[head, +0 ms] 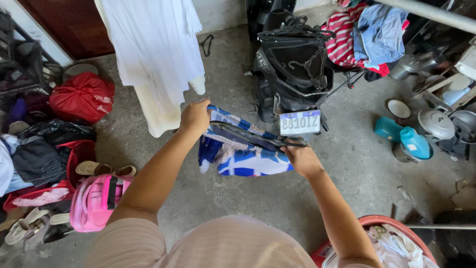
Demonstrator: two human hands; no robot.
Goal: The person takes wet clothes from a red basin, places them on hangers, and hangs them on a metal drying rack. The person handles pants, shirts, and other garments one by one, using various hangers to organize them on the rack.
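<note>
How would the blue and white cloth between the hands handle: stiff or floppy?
Probably floppy: the blue and white cloth sags between the left hand and right hand. Likely light, since fingertips alone hold it. The dark hanger seems stiffer.

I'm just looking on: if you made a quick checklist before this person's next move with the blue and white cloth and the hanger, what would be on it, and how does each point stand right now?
1. Left hand grips one end of the blue and white cloth: ok.
2. Right hand holds the dark hanger at its other end: ok.
3. Cloth hangs off the concrete floor: ok.
4. Hanger threaded fully into the cloth: cannot tell, the folds hide it.
5. White garment hanging just beyond leaves room: not ok, it hangs very close to the left hand.
6. Red basin of laundry near the right arm: ok.
</note>
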